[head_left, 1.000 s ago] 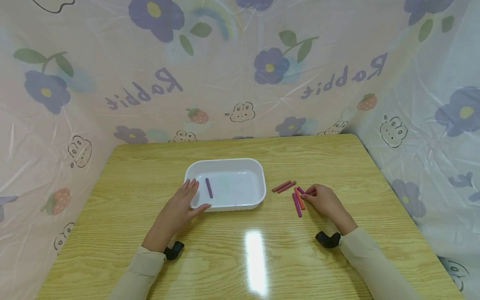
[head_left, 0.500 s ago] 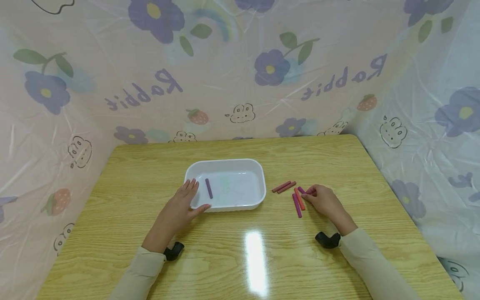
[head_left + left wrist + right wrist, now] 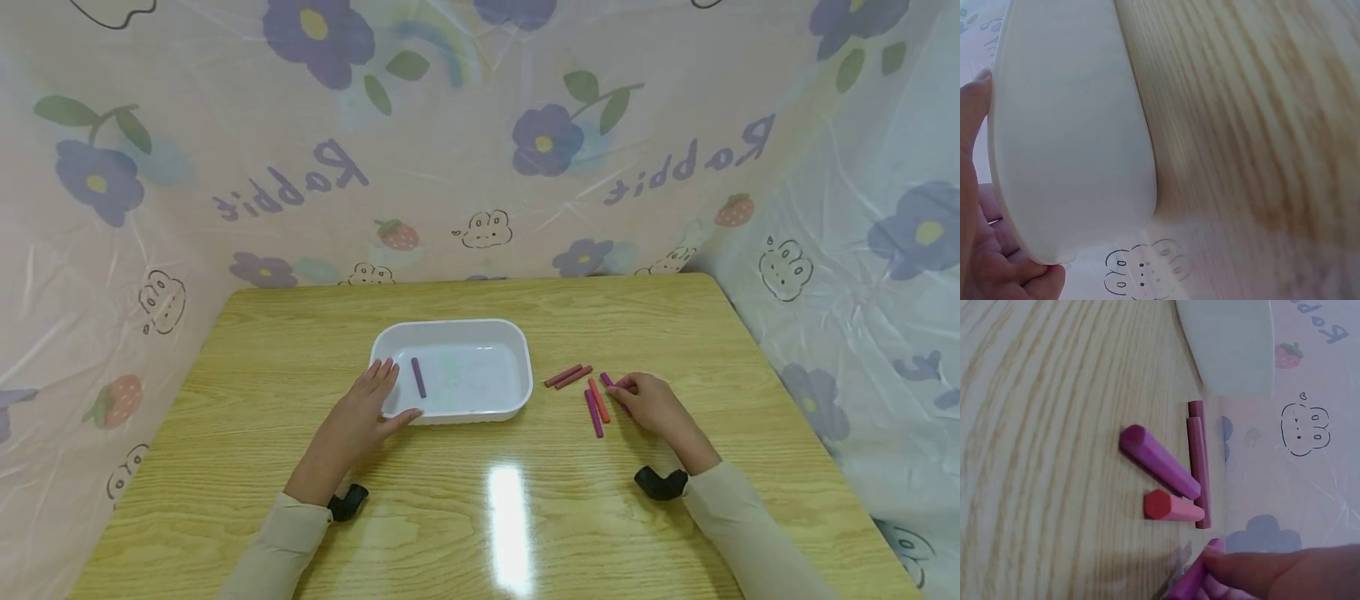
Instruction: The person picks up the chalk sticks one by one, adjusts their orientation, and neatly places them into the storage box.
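Observation:
My left hand holds the left front corner of a white tray, fingers over the side rim and thumb at the front rim. In the left wrist view, bent fingers lie at the edge. One dull purple crayon lies inside the tray. My right hand pinches a magenta crayon between thumb and fingers, tilted at the table, partly hidden by the hand. Left of it, a red crayon and another magenta crayon lie side by side.
Two brownish-red crayons lie together between the tray and the right hand. The wood-grain table ends at a patterned cloth at the back and sides. A black band piece sits at the right wrist.
The magenta crayon in my right hand has shifted, tilting slightly away from the red one. My right hand has moved slightly to the right. The left hand stays put.

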Demonstrator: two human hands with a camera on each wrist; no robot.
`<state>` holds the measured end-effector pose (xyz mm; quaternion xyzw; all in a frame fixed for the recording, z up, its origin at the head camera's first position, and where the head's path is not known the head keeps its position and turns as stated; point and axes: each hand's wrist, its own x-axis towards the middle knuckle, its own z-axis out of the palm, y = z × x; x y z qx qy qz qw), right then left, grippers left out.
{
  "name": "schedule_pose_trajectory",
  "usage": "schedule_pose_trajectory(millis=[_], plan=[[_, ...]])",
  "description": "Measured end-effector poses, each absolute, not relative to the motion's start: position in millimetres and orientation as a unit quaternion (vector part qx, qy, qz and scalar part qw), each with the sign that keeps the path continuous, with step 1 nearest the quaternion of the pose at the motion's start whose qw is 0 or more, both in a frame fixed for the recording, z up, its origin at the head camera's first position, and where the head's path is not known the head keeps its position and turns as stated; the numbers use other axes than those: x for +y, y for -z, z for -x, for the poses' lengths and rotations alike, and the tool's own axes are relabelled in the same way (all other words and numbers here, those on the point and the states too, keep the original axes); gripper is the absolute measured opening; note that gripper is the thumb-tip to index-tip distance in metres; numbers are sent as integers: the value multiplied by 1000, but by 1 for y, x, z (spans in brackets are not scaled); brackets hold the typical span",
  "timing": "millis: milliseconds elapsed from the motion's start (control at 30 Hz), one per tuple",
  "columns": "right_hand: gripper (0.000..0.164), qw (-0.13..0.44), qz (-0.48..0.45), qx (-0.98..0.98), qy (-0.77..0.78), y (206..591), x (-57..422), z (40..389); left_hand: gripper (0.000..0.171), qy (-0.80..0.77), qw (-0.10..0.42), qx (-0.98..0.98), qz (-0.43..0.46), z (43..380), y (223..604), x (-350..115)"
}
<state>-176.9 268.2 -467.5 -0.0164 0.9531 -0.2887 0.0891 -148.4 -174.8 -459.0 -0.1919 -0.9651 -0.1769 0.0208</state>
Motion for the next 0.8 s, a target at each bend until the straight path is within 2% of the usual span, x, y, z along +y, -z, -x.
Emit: schedule_pose_trajectory(millis=[233, 533, 800], plan=[[39, 86, 7, 918, 386, 469, 273, 179, 89, 177, 21, -965, 192, 148, 459, -175], [55, 146, -14, 807, 572, 461, 270, 182, 89, 177, 17, -966, 189, 148, 459, -174], [58, 179, -2, 738, 651, 462, 268, 183, 89, 175, 18, -966, 188, 148, 459, -174]])
